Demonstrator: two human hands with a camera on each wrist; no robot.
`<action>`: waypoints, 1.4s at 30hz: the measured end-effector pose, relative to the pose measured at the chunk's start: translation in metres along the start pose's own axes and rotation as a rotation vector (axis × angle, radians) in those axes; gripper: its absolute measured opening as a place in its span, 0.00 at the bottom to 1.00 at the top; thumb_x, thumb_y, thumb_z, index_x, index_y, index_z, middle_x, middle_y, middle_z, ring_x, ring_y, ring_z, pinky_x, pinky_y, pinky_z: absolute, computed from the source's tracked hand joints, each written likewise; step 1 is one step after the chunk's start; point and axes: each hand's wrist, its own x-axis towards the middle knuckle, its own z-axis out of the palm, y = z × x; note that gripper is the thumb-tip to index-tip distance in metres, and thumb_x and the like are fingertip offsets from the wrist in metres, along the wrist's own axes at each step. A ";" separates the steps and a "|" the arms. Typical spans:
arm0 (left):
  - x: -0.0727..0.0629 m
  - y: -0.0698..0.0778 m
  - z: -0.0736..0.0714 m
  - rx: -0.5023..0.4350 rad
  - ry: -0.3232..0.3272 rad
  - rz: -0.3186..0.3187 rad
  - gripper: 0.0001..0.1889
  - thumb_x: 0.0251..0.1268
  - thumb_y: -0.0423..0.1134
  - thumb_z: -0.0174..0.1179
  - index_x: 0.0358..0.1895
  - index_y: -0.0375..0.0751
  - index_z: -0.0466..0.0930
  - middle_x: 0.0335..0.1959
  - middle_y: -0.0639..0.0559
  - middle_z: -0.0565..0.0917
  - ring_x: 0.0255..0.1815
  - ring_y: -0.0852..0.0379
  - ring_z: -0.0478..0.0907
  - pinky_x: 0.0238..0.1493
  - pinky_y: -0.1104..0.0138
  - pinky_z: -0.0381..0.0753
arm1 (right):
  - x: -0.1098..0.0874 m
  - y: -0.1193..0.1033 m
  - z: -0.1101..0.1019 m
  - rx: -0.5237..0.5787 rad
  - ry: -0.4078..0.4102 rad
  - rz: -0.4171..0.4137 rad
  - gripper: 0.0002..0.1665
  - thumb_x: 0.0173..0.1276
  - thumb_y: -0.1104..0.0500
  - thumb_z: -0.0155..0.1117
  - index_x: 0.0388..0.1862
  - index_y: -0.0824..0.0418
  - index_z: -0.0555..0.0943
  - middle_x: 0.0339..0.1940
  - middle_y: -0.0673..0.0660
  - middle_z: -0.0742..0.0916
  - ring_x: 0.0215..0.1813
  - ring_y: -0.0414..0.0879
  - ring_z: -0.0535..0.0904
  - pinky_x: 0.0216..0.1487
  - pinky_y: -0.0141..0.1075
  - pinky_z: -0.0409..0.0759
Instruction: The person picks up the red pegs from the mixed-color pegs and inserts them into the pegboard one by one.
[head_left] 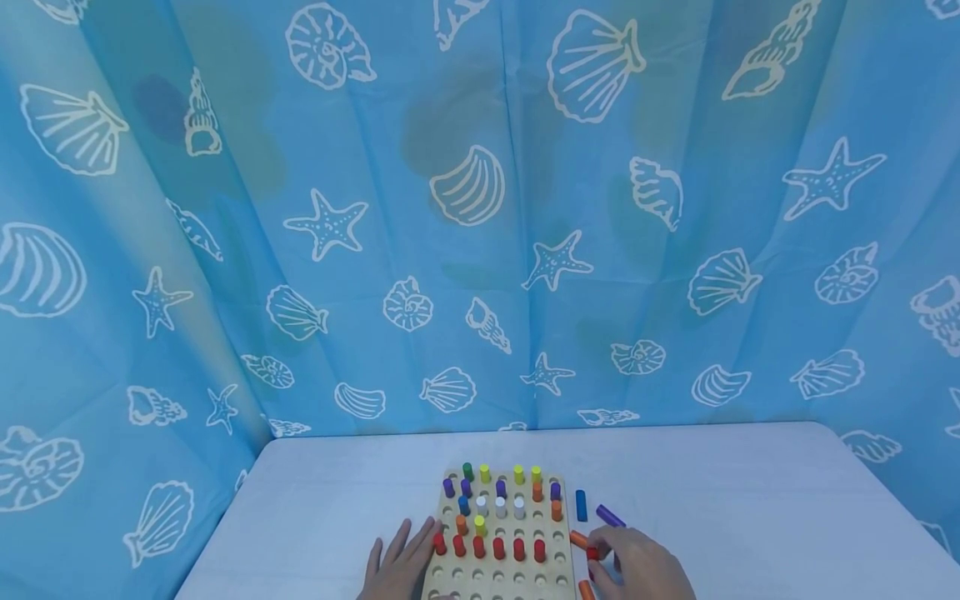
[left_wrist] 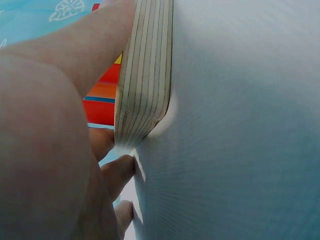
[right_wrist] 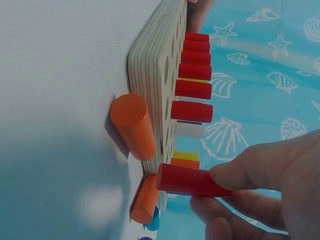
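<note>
A wooden pegboard (head_left: 528, 575) with rows of round holes lies at the table's front, bearing pegs of several colours. One row across it holds red pegs (head_left: 498, 548) standing upright. My right hand (head_left: 641, 567), just right of the board, pinches a red peg (right_wrist: 190, 180) between thumb and fingers. That peg is held above the table, beside the board's edge. My left hand (head_left: 401, 562) rests at the board's left edge with fingers spread; in the left wrist view its fingertips (left_wrist: 120, 172) touch the table and the layered board side (left_wrist: 145, 70).
Loose pegs lie right of the board: a blue peg (head_left: 581, 505), a purple peg (head_left: 611, 516), an orange peg (head_left: 579, 540) and another orange peg (right_wrist: 134, 125) nearer the front. A blue shell-patterned curtain (head_left: 480, 250) hangs behind the white table (head_left: 750, 500).
</note>
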 end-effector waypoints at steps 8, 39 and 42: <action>0.000 0.002 -0.002 0.013 -0.002 -0.003 0.60 0.49 0.82 0.55 0.79 0.44 0.58 0.78 0.46 0.62 0.79 0.33 0.48 0.72 0.26 0.37 | -0.002 -0.004 0.000 0.010 0.069 -0.046 0.13 0.61 0.53 0.76 0.42 0.56 0.86 0.30 0.44 0.83 0.30 0.39 0.74 0.33 0.36 0.80; 0.001 0.005 -0.001 0.020 0.004 -0.031 0.57 0.51 0.82 0.53 0.78 0.44 0.60 0.77 0.46 0.64 0.79 0.33 0.49 0.72 0.27 0.37 | -0.001 -0.013 0.001 0.038 0.099 -0.122 0.09 0.62 0.53 0.74 0.38 0.52 0.84 0.28 0.44 0.82 0.31 0.39 0.75 0.35 0.38 0.83; 0.001 0.004 -0.001 0.022 0.003 -0.030 0.58 0.51 0.82 0.53 0.78 0.44 0.60 0.77 0.46 0.64 0.79 0.33 0.49 0.72 0.27 0.37 | -0.001 -0.014 0.002 0.038 0.095 -0.118 0.09 0.62 0.53 0.75 0.37 0.52 0.84 0.28 0.44 0.82 0.30 0.39 0.75 0.34 0.37 0.83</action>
